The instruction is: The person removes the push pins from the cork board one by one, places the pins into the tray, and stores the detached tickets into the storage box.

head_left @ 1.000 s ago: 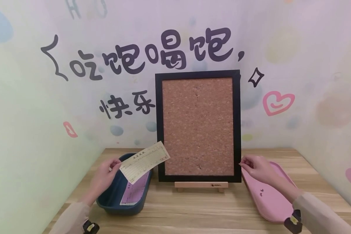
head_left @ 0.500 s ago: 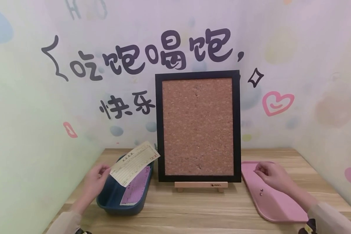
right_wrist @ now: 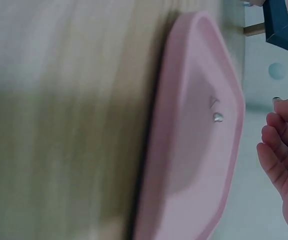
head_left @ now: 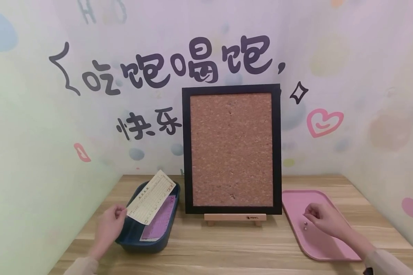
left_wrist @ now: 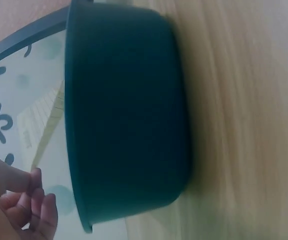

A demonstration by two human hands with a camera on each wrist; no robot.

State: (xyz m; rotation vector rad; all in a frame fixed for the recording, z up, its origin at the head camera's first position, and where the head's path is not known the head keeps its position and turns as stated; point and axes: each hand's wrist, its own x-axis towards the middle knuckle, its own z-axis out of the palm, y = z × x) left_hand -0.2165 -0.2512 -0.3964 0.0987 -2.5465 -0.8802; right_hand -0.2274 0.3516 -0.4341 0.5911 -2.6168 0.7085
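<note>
My left hand (head_left: pixel 111 224) pinches one corner of a cream printed paper slip (head_left: pixel 152 198). This slip slants over the dark blue basin (head_left: pixel 146 246), above a purple paper slip (head_left: pixel 159 219) lying inside with a pale sheet under it. In the left wrist view the basin wall partly hides the cream slip. My right hand (head_left: pixel 325 219) is over the pink tray (head_left: pixel 330 248), with thumb and forefinger pinching a small silver thumbtack (right_wrist: pixel 276 99), mostly hidden. Two more silver thumbtacks (right_wrist: pixel 217 117) lie on the tray.
A black-framed cork board (head_left: pixel 232 149) stands upright on a small wooden easel (head_left: pixel 235 217) between basin and tray. The wooden table (head_left: pixel 223 250) meets a patterned wall (head_left: pixel 227 19) at the back and sides.
My left hand has drawn the cream slip left and down, away from the board's edge to over the basin. My right hand has moved right and down, from the frame's edge to over the tray.
</note>
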